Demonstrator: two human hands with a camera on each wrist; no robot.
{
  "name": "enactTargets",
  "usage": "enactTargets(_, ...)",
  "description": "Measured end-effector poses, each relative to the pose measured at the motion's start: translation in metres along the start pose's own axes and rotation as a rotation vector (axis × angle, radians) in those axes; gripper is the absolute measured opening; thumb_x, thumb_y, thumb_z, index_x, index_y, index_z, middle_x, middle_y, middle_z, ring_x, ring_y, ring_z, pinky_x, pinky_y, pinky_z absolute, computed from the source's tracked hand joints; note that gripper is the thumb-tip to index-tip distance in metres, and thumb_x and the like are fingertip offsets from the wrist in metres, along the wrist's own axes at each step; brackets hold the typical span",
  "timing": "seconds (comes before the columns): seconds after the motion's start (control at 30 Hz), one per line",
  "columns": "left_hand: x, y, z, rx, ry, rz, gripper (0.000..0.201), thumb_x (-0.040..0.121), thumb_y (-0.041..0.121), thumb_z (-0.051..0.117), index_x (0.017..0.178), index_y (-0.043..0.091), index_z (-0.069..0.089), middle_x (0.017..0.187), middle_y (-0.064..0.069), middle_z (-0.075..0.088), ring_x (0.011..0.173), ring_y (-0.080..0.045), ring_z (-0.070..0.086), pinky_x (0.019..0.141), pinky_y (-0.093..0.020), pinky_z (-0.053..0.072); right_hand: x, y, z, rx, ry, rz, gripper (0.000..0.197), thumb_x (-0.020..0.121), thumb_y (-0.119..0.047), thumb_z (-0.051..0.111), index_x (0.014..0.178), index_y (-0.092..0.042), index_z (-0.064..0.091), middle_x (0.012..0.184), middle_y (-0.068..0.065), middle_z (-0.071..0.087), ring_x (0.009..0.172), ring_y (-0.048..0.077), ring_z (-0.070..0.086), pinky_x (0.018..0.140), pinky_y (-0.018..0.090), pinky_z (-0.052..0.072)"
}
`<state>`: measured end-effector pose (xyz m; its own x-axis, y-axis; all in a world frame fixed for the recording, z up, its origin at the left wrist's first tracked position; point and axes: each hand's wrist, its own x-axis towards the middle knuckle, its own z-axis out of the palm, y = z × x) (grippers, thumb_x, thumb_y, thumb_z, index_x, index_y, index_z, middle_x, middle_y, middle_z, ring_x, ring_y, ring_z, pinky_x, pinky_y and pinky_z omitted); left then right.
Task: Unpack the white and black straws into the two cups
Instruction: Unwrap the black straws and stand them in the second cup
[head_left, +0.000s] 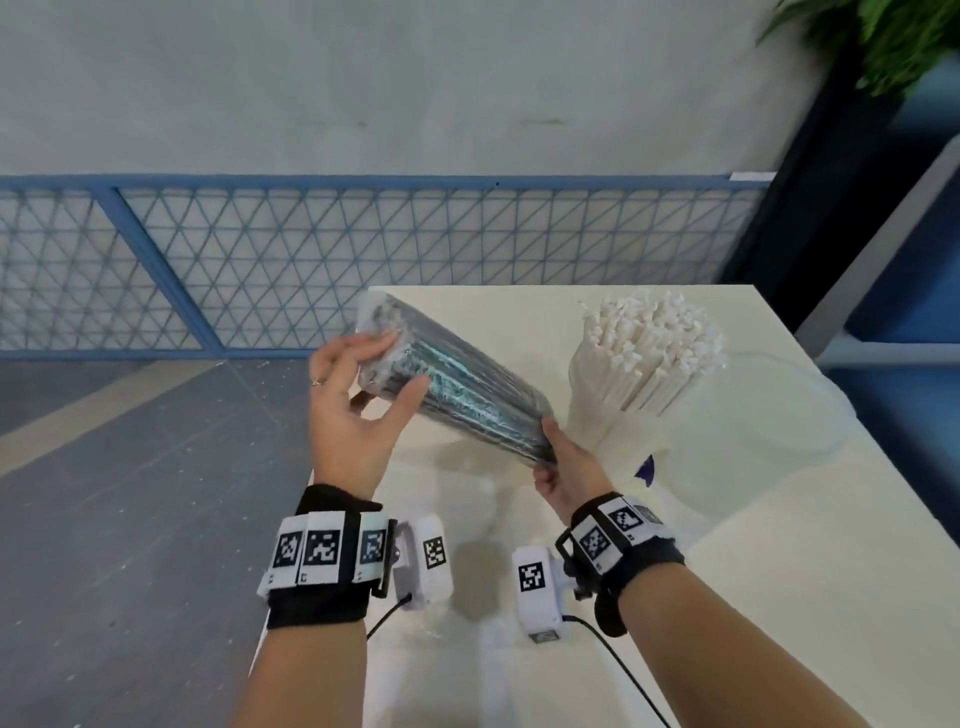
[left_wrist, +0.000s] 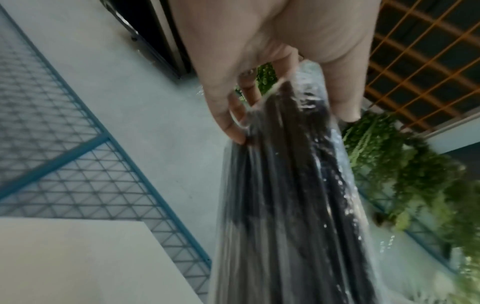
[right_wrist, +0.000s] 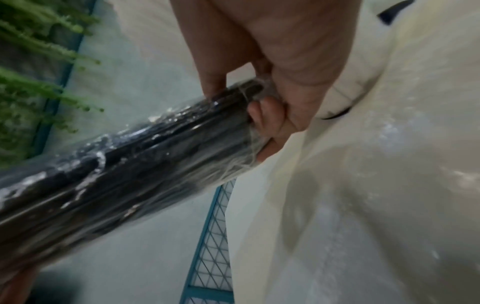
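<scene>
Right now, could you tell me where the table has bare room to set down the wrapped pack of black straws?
The cream table looks bare at its near right, beside the right hand. Crowded: the far side, where white paper straws fill a cup, with clear plastic film beside it. The left hand grips the plastic-wrapped black straw pack.

Shiny clear plastic pack of black straws (head_left: 457, 384), with white glints on the wrap. Bunch of plain white paper straws (head_left: 652, 353) in a see-through cup (head_left: 587, 410). Flat cream-white table top (head_left: 779, 519). Blue metal fence (head_left: 311, 260) with a criss-cross triangle pattern. Pale grey wall (head_left: 415, 78). Dark grey floor (head_left: 130, 519) with small pale specks. Black wrist bands (head_left: 317, 597) with white squares showing black blocky patterns. Green leafy plant (head_left: 893, 36). Orange grid (left_wrist: 420, 51) over dark squares.
</scene>
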<state>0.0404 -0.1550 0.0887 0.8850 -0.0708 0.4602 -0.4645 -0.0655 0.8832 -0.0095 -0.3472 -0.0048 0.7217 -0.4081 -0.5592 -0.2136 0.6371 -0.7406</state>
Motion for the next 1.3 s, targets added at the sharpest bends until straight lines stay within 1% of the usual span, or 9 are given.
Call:
enactTargets(0.13, -0.009, 0.012, 0.015, -0.281, -0.142, -0.062, 0.092, 0.05, 0.026, 0.085, 0.127, 0.049, 0.041, 0.14, 0.015, 0.025, 0.127, -0.013, 0.041, 0.088, -0.024, 0.049, -0.022, 0.001, -0.02, 0.112, -0.149, 0.187, 0.022, 0.094, -0.029, 0.048, 0.09, -0.01, 0.058, 0.074, 0.008, 0.05, 0.029, 0.002, 0.029, 0.032, 0.01, 0.022)
enactTargets(0.23, -0.016, 0.007, 0.028, -0.426, -0.214, -0.244, 0.128, 0.034, 0.039, 0.092, 0.138, 0.041, 0.019, 0.133, 0.003, 0.044, 0.112, -0.006, 0.05, 0.081, -0.026, 0.048, -0.04, -0.007, -0.038, 0.044, -0.229, 0.258, 0.032, 0.098, -0.031, 0.037, 0.089, -0.008, 0.057, 0.074, 0.012, 0.05, 0.029, 0.003, 0.029, 0.036, 0.01, 0.022)
enactTargets(0.4, -0.034, 0.006, 0.047, -0.25, -0.342, -0.36, 0.085, 0.025, 0.043, 0.092, 0.093, 0.013, 0.051, 0.09, -0.002, 0.06, 0.085, -0.008, 0.061, 0.077, -0.025, 0.048, -0.061, -0.018, -0.068, -0.193, -0.287, 0.282, 0.04, 0.101, -0.035, 0.027, 0.093, -0.01, 0.058, 0.064, 0.009, 0.059, 0.035, 0.006, 0.031, 0.04, 0.015, 0.032)
enactTargets(0.6, -0.055, 0.04, 0.087, -0.104, -0.367, -0.321, 0.087, 0.037, 0.034, 0.086, 0.115, 0.021, 0.049, 0.108, 0.006, 0.064, 0.102, -0.007, 0.062, 0.086, -0.026, 0.05, -0.084, -0.032, -0.095, -0.748, -0.294, -0.006, 0.027, 0.101, -0.024, 0.032, 0.103, -0.011, 0.057, 0.084, 0.002, 0.063, 0.077, 0.016, 0.057, 0.081, 0.034, 0.048)
enactTargets(0.7, -0.066, 0.054, 0.112, -0.069, -0.28, -0.298, 0.076, 0.051, 0.024, 0.089, 0.113, 0.027, 0.045, 0.105, 0.014, 0.061, 0.099, 0.001, 0.059, 0.084, -0.021, 0.046, -0.095, -0.049, -0.106, -0.633, -0.291, -0.122, 0.04, 0.1, -0.045, 0.025, 0.099, -0.029, 0.062, 0.096, -0.002, 0.068, 0.097, 0.019, 0.062, 0.095, 0.038, 0.047)
enactTargets(0.8, -0.076, 0.062, 0.131, -0.108, -0.215, -0.333, 0.076, 0.05, 0.03, 0.088, 0.116, 0.024, 0.049, 0.106, 0.013, 0.064, 0.099, -0.001, 0.062, 0.086, -0.024, 0.048, -0.1, -0.066, -0.121, -0.506, -0.293, -0.25, 0.073, 0.076, -0.081, 0.032, 0.123, -0.032, 0.057, 0.126, -0.004, 0.062, 0.121, 0.013, 0.055, 0.108, 0.038, 0.039)
enactTargets(1.0, -0.083, 0.075, 0.15, -0.402, 0.008, -0.501, 0.07, 0.051, 0.03, 0.08, 0.114, 0.012, 0.056, 0.104, -0.001, 0.068, 0.1, -0.016, 0.065, 0.087, -0.036, 0.052, -0.113, -0.094, -0.148, -0.932, -0.39, -0.593, 0.041, 0.081, -0.042, 0.065, 0.119, -0.036, 0.048, 0.098, -0.019, 0.065, 0.084, -0.014, 0.06, 0.074, 0.006, 0.045)
enactTargets(1.13, -0.084, 0.068, 0.149, -0.553, 0.19, -0.635, 0.078, 0.05, 0.034, 0.081, 0.121, 0.014, 0.054, 0.113, -0.005, 0.067, 0.106, -0.023, 0.063, 0.093, -0.045, 0.051, -0.102, -0.092, -0.168, -0.848, -0.28, -0.589, 0.046, 0.075, -0.037, 0.074, 0.116, -0.028, 0.055, 0.106, -0.008, 0.067, 0.097, 0.009, 0.064, 0.087, 0.027, 0.05)
enactTargets(1.3, -0.096, 0.06, 0.149, -0.651, 0.218, -0.794, 0.106, 0.041, 0.052, 0.085, 0.13, 0.009, 0.046, 0.121, -0.012, 0.063, 0.106, -0.027, 0.063, 0.088, -0.044, 0.053, -0.1, -0.077, -0.163, -0.608, -0.284, -0.531, 0.044, 0.07, -0.025, 0.078, 0.106, -0.022, 0.052, 0.102, -0.002, 0.065, 0.097, 0.015, 0.063, 0.084, 0.024, 0.051)
